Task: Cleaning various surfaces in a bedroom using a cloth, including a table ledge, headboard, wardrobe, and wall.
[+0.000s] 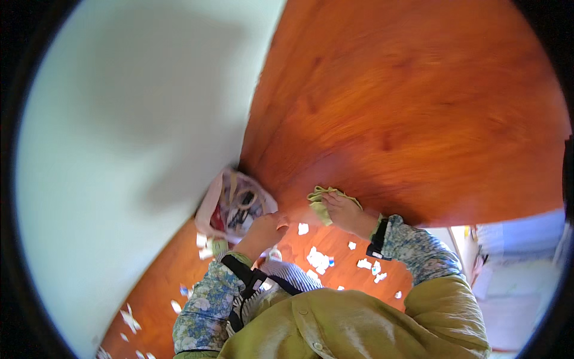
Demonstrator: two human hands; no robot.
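My right hand is on a folded yellow-green cloth, pressing it against a glossy reddish-brown wooden surface. Its fingers lie over the cloth. Lower left of it, my left hand has its fingers curled in front of the near rim of a pale pink open bag. Whether those fingers grip anything is hidden. Inside the bag are mixed small items, among them a tan ring like a tape roll and dark objects too blurred to name.
A plain white wall rises on the left and meets the wood behind the bag. Scattered crumpled white scraps lie on the reddish wooden floor below my hands. Pale green and white items stand beneath the bag.
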